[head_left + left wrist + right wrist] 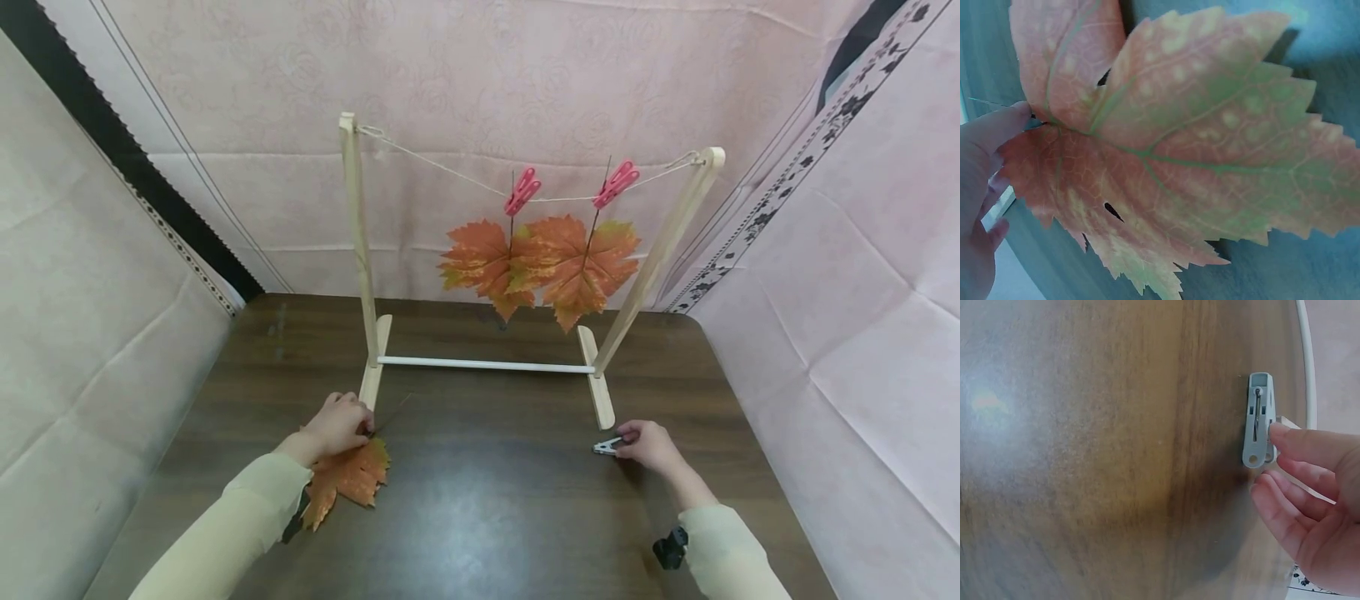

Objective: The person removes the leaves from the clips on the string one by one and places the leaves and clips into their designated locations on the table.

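Observation:
At the front left of the table, my left hand point(341, 427) pinches the stem end of an orange artificial maple leaf point(352, 477). The leaf point(1197, 137) fills much of the left wrist view, its blade spread away from the fingertips. Over at the right, my right hand point(651, 447) holds a pale grey clothespin point(606, 447) by its side, between thumb and fingers. The right wrist view shows the clothespin point(1258, 419) with its metal spring, close over the wood.
A wooden frame with a left post point(358, 242), right post point(660, 258) and white crossbar point(487, 364) stands mid-table. From its string point(442, 169), pink clothespins point(522, 192) hold two orange leaves point(581, 267). Pale cloth point(847, 275) walls surround the brown table point(465, 483).

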A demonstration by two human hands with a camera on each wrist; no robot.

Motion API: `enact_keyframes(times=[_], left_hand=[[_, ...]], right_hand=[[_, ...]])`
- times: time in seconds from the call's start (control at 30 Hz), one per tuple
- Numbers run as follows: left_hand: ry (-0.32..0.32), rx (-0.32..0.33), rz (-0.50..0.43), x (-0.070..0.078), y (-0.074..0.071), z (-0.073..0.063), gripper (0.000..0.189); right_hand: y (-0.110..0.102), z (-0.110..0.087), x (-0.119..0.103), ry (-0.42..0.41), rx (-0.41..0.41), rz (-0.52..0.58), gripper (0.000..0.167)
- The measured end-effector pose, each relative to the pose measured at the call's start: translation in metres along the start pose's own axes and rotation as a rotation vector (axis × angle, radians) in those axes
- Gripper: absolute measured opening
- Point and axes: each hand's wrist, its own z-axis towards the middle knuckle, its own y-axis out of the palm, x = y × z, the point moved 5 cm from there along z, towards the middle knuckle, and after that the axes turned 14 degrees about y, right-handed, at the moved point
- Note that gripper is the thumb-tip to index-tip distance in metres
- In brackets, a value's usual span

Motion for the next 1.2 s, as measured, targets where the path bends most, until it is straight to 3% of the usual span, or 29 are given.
enact_keyframes(times=[0.2, 0.37, 0.5, 0.7, 0.93, 1.2], left_hand=[[-0.003, 0.040, -0.025, 0.003, -0.006, -0.001, 0.008], [-0.018, 0.074, -0.167, 0.007, -0.023, 0.006, 0.010], [-0.032, 0.105, -0.243, 0.008, -0.043, 0.015, 0.022], [-0.043, 0.198, -0.275, 0.012, -0.080, 0.028, 0.034], [-0.066, 0.299, -0.315, 0.016, -0.124, 0.040, 0.038], [-0.016, 0.349, -0.346, 0.031, -0.158, 0.059, 0.040]], right_hand=[[-0.014, -0.004, -0.010, -0.037, 0.042, 0.010, 0.034], [-0.037, -0.011, -0.027, -0.086, 0.061, 0.059, 0.038], [-0.058, -0.017, -0.045, -0.129, 0.061, 0.101, 0.041], [-0.085, -0.024, -0.069, -0.158, 0.005, 0.172, 0.047], [-0.117, -0.038, -0.099, -0.221, 0.006, 0.184, 0.048], [-0.145, -0.053, -0.136, -0.276, 0.033, 0.197, 0.048]])
